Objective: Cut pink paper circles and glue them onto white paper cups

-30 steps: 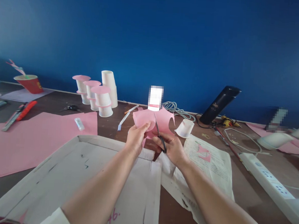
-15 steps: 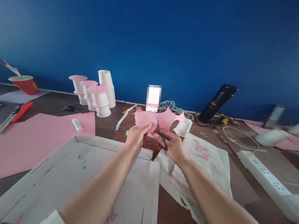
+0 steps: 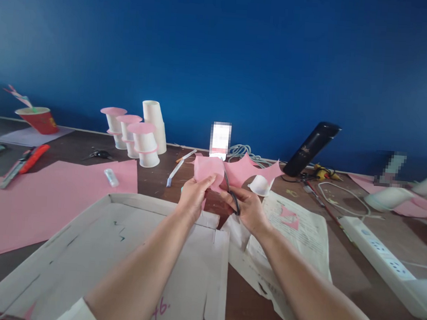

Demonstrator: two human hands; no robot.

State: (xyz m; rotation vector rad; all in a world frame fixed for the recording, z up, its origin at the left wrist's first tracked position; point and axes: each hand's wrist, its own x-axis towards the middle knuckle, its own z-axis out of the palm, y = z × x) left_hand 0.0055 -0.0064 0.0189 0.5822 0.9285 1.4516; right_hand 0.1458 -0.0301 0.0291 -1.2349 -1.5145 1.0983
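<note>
head view: l hand (image 3: pixel 195 196) was clamped on the pink paper (image 3: pixel 209 170), thumb on top; r hand (image 3: pixel 251 210) was closed round the scissors (image 3: pixel 227 178), at the paper's r side, above the brown table (image 3: pixel 249 301). scissors' long axis ran up & slightly l in view, blades pointing away from the person, prob. in the paper, tho blur hid the tips. vs. prev frame, the paper's scalloped strip stretched further r, hiding more of the white cup (image 3: pixel 260 186); hands had hardly moved.

Black bottle (image 3: pixel 311 150), tilted; coiled cable (image 3: pixel 246 153) left of bottle, power strip (image 3: pixel 385 260) nearer and right, red cup (image 3: pixel 40 121) far left.
</note>
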